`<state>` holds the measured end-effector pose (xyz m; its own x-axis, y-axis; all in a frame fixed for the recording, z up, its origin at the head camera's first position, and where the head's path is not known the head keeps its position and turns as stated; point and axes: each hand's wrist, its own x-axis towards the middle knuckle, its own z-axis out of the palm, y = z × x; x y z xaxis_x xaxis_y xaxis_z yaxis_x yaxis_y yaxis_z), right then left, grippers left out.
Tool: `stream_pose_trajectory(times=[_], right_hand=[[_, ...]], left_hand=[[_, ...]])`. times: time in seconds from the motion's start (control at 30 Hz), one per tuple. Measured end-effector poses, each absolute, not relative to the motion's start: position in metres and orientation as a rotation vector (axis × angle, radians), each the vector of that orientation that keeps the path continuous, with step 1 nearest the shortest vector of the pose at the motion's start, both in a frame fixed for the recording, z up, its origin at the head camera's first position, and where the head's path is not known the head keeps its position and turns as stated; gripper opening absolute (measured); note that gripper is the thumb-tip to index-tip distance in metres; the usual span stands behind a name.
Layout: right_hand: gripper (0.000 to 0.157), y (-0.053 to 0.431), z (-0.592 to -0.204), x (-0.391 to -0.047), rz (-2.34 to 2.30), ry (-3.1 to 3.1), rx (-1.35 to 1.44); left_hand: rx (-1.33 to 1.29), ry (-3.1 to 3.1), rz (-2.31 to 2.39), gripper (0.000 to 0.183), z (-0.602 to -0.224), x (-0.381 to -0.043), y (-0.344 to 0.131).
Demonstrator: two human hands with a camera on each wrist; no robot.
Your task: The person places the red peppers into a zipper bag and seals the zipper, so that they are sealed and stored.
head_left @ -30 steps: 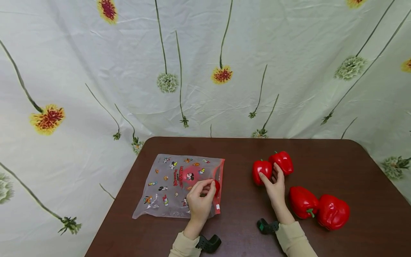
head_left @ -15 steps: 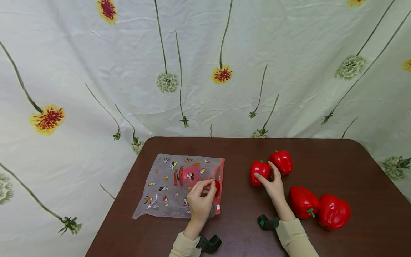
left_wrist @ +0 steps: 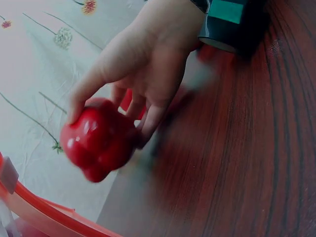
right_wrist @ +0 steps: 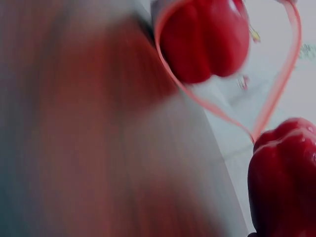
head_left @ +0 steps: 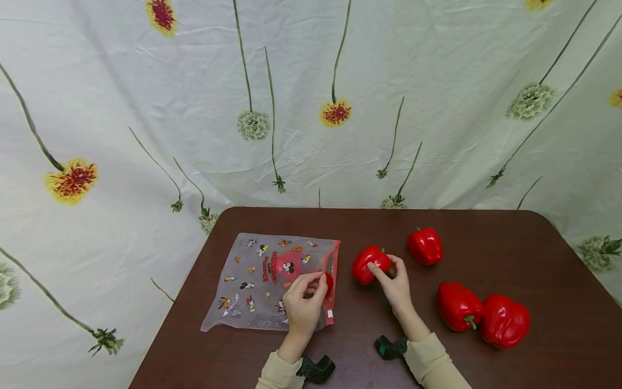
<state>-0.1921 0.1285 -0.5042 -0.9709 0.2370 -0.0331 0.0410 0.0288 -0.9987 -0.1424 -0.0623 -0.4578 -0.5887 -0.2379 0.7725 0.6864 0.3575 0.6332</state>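
In the head view, the left hand (head_left: pixel 302 305) pinches the red-edged mouth of a clear printed bag (head_left: pixel 238 297) on the dark bench (head_left: pixel 369 227), while the right hand (head_left: pixel 398 283) grips a red bell pepper (head_left: pixel 365 265) just right of that mouth. A lone pepper (head_left: pixel 425 246) sits beyond; a green-stemmed pepper (head_left: pixel 457 305) and a wrinkled pepper (head_left: pixel 506 321) touch, farther right. In the left wrist view, thumb and fingers curl round the bell pepper, its lobed end outward. In the right wrist view, the mouth gapes around another pepper (right_wrist: pixel 205 39).
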Motion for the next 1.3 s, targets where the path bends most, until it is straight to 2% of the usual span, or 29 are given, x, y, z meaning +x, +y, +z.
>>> stream_pose_trajectory(times=[0.77, 1.3], right_hand=[[0.052, 0.072, -0.51, -0.196, 2.07, -1.991, -0.292], [0.049, 0.067, -0.508, -0.197, 2.143, -2.037, -0.215]], left_hand=[[-0.427, -1.793, -1.343, 0.015, -0.458, -0.143, -0.062], [-0.44, -1.801, -1.339, 0.015, -0.459, -0.143, -0.063]])
